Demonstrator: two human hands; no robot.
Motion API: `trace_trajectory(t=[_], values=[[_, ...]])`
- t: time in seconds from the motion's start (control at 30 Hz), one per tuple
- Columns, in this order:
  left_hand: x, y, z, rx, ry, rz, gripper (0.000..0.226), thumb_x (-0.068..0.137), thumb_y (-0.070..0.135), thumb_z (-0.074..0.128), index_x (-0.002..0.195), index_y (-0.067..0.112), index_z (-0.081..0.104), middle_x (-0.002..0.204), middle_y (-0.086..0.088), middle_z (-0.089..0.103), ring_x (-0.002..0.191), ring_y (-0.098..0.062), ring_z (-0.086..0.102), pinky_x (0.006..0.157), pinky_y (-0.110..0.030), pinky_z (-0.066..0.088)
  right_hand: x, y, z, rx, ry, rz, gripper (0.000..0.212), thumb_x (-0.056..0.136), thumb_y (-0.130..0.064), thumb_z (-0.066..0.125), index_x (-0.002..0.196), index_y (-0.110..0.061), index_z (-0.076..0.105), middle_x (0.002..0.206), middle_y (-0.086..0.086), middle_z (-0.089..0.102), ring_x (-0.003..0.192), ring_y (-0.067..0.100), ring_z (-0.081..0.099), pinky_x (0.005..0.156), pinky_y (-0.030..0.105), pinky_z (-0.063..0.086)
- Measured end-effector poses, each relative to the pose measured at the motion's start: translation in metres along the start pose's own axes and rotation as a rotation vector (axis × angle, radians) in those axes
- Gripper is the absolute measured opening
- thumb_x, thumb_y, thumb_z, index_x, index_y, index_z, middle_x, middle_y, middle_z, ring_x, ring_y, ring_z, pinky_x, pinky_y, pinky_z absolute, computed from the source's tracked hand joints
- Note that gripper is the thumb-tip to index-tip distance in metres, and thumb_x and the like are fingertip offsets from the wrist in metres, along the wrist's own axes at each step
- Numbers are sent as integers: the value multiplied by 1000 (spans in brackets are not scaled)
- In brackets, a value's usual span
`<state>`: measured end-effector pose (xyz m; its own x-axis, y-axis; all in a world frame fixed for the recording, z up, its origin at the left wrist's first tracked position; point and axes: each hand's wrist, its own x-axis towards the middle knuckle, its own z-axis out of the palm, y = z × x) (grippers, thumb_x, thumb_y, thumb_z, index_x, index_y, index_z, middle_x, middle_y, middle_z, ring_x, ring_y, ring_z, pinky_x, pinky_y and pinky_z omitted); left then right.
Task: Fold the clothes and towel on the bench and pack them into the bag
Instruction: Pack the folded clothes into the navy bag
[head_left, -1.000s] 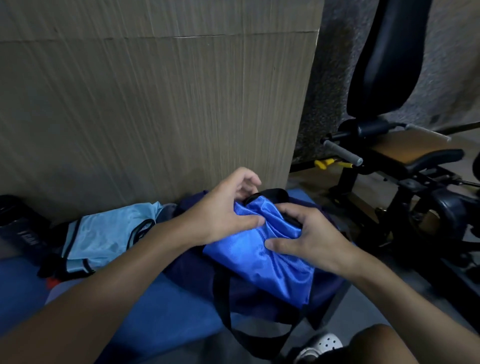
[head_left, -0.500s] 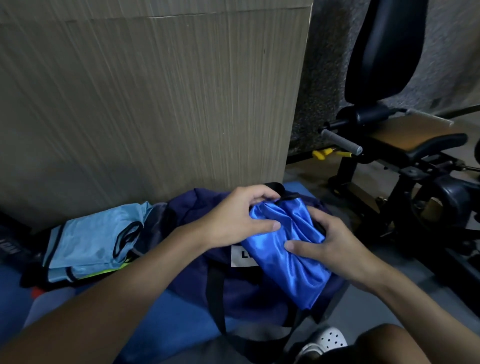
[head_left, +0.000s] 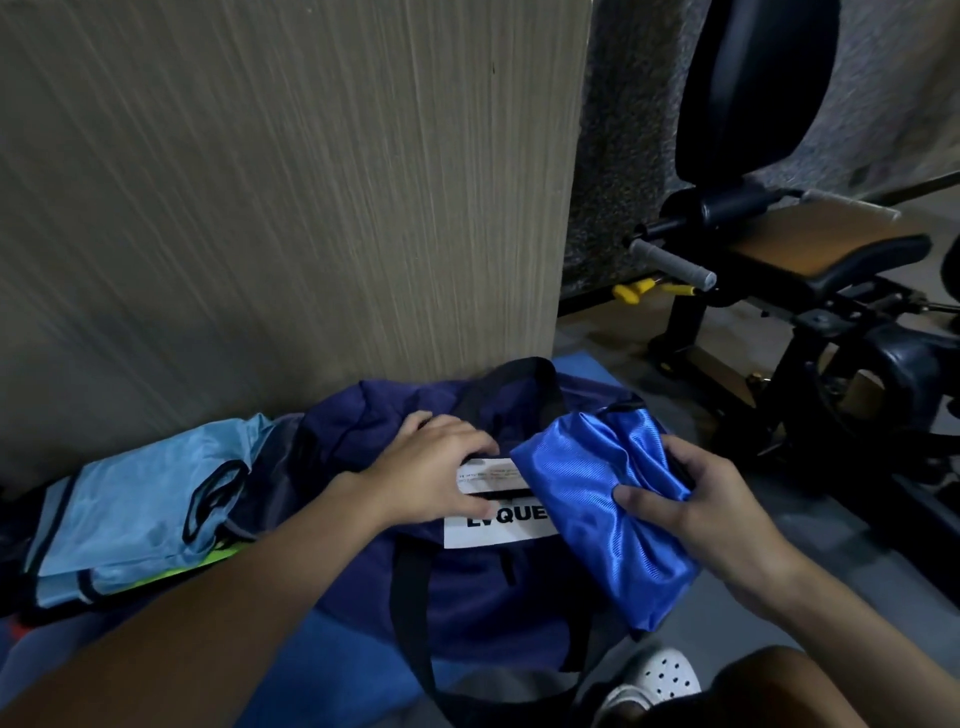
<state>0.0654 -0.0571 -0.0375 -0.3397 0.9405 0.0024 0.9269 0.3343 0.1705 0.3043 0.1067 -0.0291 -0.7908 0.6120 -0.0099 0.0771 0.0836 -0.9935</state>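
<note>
A navy duffel bag (head_left: 467, 587) with black straps and a white label lies on the blue bench (head_left: 353, 675) in front of me. My right hand (head_left: 696, 512) grips a folded shiny blue garment (head_left: 597, 499) over the bag's right end. My left hand (head_left: 431, 473) rests on the bag's top by the label, its fingers curled at the edge of the opening. A folded light-blue garment (head_left: 140, 514) lies on the bench to the left of the bag.
A wood-grain panel (head_left: 285, 182) stands right behind the bench. A black exercise machine (head_left: 805, 270) with a padded seat and grey handle occupies the right side. My knee and a white perforated shoe (head_left: 654, 675) show at the bottom right, over grey floor.
My left hand let go of the shiny blue garment and moved left onto the bag's top. My right hand now holds the garment alone, shifted to the right, uncovering the label.
</note>
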Motion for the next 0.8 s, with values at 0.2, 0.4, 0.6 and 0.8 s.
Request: trace_trajectory(t=[0.2, 0.4, 0.6, 0.8], values=[[4, -3, 7, 48, 94, 5, 22, 87, 35, 65, 108, 35, 60, 103, 18, 64, 111, -2, 51, 117, -46, 13, -1, 5, -1, 30, 25, 25, 33, 79, -4, 78, 107, -16, 68, 99, 5, 75, 90, 28, 72, 85, 52, 57], [17, -4, -14, -110, 335, 75, 22, 85, 1, 62, 91, 20, 51, 75, 11, 60, 69, -11, 53, 83, -38, 44, 1, 3, 17, 60, 62, -34, 45, 82, -6, 75, 115, -33, 62, 108, -11, 71, 100, 11, 69, 86, 30, 55], [29, -13, -42, -56, 304, 141, 43, 86, -1, 51, 116, 21, 73, 118, 11, 66, 101, -9, 63, 98, -40, 40, 7, 5, 54, 63, 77, -49, 56, 83, -4, 74, 129, -29, 52, 112, -18, 67, 100, -6, 63, 80, 11, 50], [27, -12, -64, -164, 183, 104, 59, 82, 49, 46, 135, 25, 60, 133, 21, 52, 117, -3, 55, 108, -48, 38, 38, 17, 93, 128, 188, 150, 38, 84, -17, 72, 111, -37, 55, 104, -2, 70, 91, 20, 69, 84, 44, 58]])
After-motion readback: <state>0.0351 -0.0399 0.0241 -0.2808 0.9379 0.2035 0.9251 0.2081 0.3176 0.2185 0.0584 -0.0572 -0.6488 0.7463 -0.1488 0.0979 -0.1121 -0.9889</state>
